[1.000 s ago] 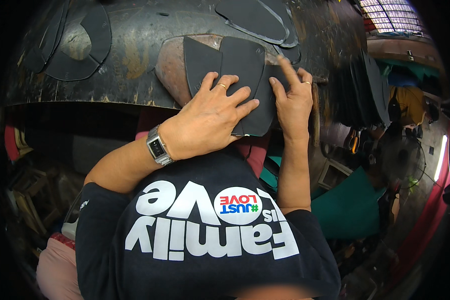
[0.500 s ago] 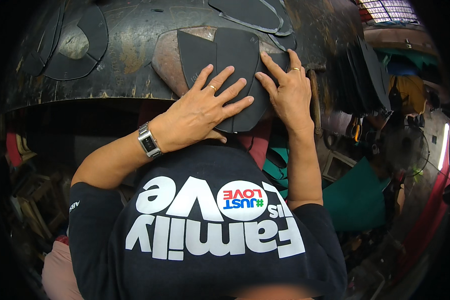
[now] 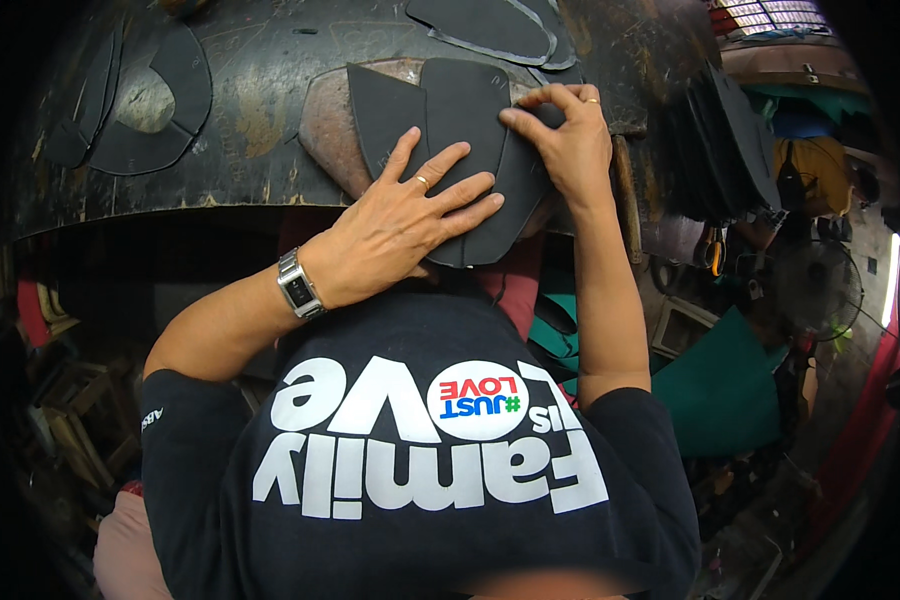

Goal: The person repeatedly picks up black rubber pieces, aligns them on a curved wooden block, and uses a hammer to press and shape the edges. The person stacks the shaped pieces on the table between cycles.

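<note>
Both hands have crept a little up and to the right across the dark sheet since half a second ago.

That dark sheet (image 3: 475, 120), a flat black cut piece with rounded corners, lies on a reddish-brown block (image 3: 330, 125) at the near edge of the worn black worktable (image 3: 260, 90), partly overlapping a second black piece (image 3: 382, 110) to its left. The left hand (image 3: 395, 235) lies palm-down on its lower part, fingers spread and flat. The right hand (image 3: 570, 145) sits at its right edge, fingers bent and fingertips pressed on the sheet. A metal wristwatch (image 3: 298, 285) is on the left wrist. More black cut-outs (image 3: 150, 110) lie farther left on the table, and others (image 3: 490, 25) at the far edge.
</note>
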`<state>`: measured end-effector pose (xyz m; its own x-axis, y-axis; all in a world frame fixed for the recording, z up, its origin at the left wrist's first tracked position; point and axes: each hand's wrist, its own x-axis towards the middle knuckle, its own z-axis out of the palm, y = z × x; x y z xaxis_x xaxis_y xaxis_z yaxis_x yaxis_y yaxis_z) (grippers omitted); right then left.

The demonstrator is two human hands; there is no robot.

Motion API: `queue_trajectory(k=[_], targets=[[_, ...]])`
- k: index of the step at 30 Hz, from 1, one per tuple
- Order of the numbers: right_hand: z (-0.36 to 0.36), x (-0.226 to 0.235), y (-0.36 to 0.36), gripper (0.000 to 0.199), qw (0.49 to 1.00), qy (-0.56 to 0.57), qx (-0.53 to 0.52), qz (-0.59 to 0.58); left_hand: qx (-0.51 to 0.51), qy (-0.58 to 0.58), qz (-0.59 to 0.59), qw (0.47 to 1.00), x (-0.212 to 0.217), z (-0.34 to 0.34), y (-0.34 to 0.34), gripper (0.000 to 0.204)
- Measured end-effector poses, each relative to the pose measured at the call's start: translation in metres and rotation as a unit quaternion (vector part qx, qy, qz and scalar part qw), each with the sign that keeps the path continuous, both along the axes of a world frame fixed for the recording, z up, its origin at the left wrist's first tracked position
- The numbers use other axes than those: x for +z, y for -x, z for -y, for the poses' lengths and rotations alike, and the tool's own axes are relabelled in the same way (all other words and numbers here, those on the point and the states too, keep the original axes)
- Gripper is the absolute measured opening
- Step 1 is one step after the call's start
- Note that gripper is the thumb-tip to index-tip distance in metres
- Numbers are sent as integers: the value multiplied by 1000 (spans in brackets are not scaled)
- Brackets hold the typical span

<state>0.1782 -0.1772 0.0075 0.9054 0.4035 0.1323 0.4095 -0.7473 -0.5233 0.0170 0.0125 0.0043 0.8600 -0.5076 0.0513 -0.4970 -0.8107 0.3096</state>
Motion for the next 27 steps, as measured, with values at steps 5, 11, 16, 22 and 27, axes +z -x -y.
queue_trajectory(k=[5,11,16,22,27], targets=[[-13,-19,-14,36,995,-34,-68,70,-15,-41,29,999,12,0,-4,108],[-6,-11,-10,37,990,-62,-59,115,7,54,24,998,23,-12,-5,99],[-14,8,27,34,958,-213,109,158,217,121,128,960,16,-63,-10,84],[-45,-9,57,46,965,-135,205,91,252,168,21,953,0,-91,-25,91],[-50,-17,52,45,976,-74,180,100,254,160,105,948,4,-81,-36,71]])
